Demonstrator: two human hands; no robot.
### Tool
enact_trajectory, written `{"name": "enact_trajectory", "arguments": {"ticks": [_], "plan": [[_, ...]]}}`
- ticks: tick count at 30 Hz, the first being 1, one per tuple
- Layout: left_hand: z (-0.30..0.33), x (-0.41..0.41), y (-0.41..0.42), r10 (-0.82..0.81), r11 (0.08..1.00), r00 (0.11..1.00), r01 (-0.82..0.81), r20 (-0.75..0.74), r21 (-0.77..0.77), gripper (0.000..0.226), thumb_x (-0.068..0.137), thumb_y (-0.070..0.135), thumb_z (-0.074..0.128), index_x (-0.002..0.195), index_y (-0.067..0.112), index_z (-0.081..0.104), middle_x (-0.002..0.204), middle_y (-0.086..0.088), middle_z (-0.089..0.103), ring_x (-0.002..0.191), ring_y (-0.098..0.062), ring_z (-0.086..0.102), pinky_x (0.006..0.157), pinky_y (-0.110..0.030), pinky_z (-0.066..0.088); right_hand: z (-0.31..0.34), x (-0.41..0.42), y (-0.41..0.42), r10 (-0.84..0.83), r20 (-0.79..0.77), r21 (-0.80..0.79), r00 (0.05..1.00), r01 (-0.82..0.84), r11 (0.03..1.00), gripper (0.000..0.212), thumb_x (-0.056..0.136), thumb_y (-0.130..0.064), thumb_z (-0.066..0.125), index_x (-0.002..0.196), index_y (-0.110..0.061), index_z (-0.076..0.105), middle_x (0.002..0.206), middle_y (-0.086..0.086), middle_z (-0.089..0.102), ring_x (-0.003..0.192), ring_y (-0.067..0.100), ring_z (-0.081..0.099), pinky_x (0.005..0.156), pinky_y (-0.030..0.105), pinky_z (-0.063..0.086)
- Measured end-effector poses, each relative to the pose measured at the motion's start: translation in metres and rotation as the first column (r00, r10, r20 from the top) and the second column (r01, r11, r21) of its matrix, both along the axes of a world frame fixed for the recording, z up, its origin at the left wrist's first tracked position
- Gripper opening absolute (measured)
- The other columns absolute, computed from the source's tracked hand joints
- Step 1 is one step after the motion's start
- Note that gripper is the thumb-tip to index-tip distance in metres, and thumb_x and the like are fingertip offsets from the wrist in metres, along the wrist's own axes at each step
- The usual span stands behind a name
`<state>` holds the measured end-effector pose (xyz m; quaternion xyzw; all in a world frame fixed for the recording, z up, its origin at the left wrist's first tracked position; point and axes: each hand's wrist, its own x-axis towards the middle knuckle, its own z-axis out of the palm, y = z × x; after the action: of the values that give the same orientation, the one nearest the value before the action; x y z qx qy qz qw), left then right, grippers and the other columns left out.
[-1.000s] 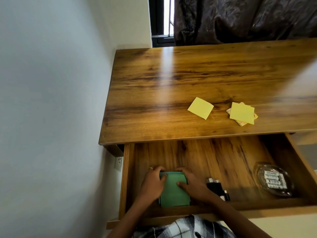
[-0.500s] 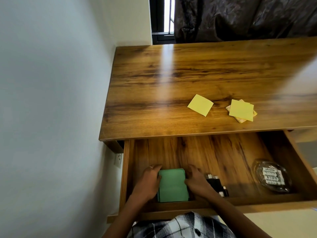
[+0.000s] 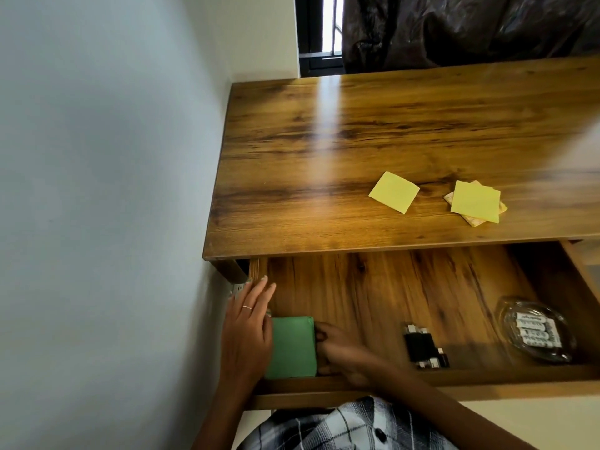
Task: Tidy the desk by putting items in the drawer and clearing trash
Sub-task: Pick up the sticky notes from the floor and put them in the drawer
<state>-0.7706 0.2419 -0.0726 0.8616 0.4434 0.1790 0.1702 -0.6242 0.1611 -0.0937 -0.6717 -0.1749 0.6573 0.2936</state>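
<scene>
green pad (image 3: 293, 347) btwn left hand (image 3: 248, 332), right hand (image 3: 337, 350)

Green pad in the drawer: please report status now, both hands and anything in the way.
Left hand open, flat beside green pad. Right hand fingers curled at its right edge. Pad lies in drawer front-left corner. Nothing blocking.

I wear a thin ring (image 3: 247, 307) on my left hand (image 3: 248, 332), bare forearms, and a black-and-white plaid shirt (image 3: 341, 427) with dark buttons.
</scene>
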Motion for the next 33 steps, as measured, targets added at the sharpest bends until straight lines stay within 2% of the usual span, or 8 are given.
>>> {"name": "enact_trajectory", "arguments": {"ticks": [6,12,16,20,23,29,31,33], "plan": [[-0.004,0.0,0.0,0.029,0.998,1.0,-0.028,0.004,-0.061,0.053,0.087,0.014,0.045,0.14,0.01,0.044,0.146,-0.005,0.044,0.139,-0.015,0.025,0.115,-0.041,0.024,-0.005,-0.011,0.007,0.187,0.19,-0.023,0.964,-0.186,0.982,0.066,0.082,-0.002,0.044,0.143,-0.022,0.028,0.147,0.011,0.029,0.125,0.035,0.04,0.099,0.044,0.044],[0.001,0.001,-0.002,0.019,0.998,0.999,-0.021,-0.039,-0.056,0.054,0.085,0.017,0.05,0.139,0.01,0.045,0.145,-0.005,0.045,0.138,-0.016,0.027,0.113,-0.04,0.022,0.01,0.003,0.007,0.212,0.114,0.035,0.971,-0.217,0.976,0.051,0.088,0.003,0.042,0.136,-0.015,0.042,0.111,0.002,0.056,0.085,0.01,0.055,0.057,0.018,0.047],[0.004,0.002,-0.003,0.002,0.999,0.999,-0.004,-0.035,-0.053,0.052,0.085,0.008,0.059,0.135,0.01,0.05,0.142,-0.007,0.048,0.136,-0.021,0.034,0.112,-0.042,0.022,0.031,0.036,0.001,0.272,0.347,0.058,0.898,-0.31,0.949,0.046,0.096,-0.009,0.042,0.142,-0.01,0.034,0.146,0.007,0.039,0.128,0.019,0.044,0.101,0.03,0.04],[0.01,0.015,-0.004,-0.014,0.998,0.994,0.021,0.111,-0.063,0.05,0.079,-0.003,0.068,0.127,0.011,0.059,0.132,-0.005,0.056,0.124,-0.023,0.049,0.101,-0.034,0.039,0.062,0.077,-0.014,0.162,0.379,0.174,0.911,-0.242,0.954,0.032,0.097,-0.018,0.045,0.127,-0.021,0.052,0.126,-0.007,0.052,0.11,0.007,0.051,0.084,0.017,0.044],[0.019,0.035,-0.005,-0.05,0.995,0.973,0.069,0.224,-0.075,0.046,0.081,-0.004,0.066,0.123,0.015,0.062,0.127,0.001,0.057,0.117,-0.012,0.051,0.092,-0.011,0.037,0.086,0.109,-0.025,-0.034,0.412,0.292,0.91,-0.096,0.952,0.022,0.095,-0.019,0.047,0.107,-0.032,0.059,0.109,-0.011,0.062,0.098,0.004,0.06,0.083,0.022,0.05],[0.028,0.085,-0.004,-0.083,0.963,0.93,0.166,0.358,-0.21,0.039,0.089,0.003,0.057,0.122,0.025,0.055,0.123,0.008,0.056,0.115,-0.004,0.051,0.088,-0.003,0.034,0.104,0.177,-0.023,-0.405,0.604,0.474,0.687,0.099,0.875,0.019,0.091,-0.009,0.054,0.101,-0.022,0.063,0.108,-0.006,0.063,0.099,0.005,0.058,0.081,0.02,0.046],[0.028,0.1,-0.002,-0.139,0.959,0.936,0.209,0.325,-0.193,0.039,0.091,0.01,0.055,0.127,0.027,0.053,0.129,0.01,0.053,0.114,0.002,0.048,0.081,0.004,0.033,0.099,0.201,-0.019,-0.447,0.708,0.479,0.547,0.093,0.873,0.02,0.09,-0.007,0.054,0.104,-0.017,0.063,0.113,-0.001,0.06,0.104,0.01,0.055,0.08,0.019,0.042],[0.029,0.112,0.001,-0.195,0.954,0.934,0.252,0.3,-0.161,0.041,0.092,0.015,0.054,0.13,0.028,0.051,0.134,0.012,0.05,0.119,0.003,0.044,0.083,0.006,0.031,0.093,0.224,-0.012,-0.392,0.83,0.4,0.397,0.065,0.914,0.028,0.088,-0.01,0.056,0.115,-0.011,0.06,0.128,0.009,0.053,0.119,0.021,0.045,0.093,0.029,0.038]]}}
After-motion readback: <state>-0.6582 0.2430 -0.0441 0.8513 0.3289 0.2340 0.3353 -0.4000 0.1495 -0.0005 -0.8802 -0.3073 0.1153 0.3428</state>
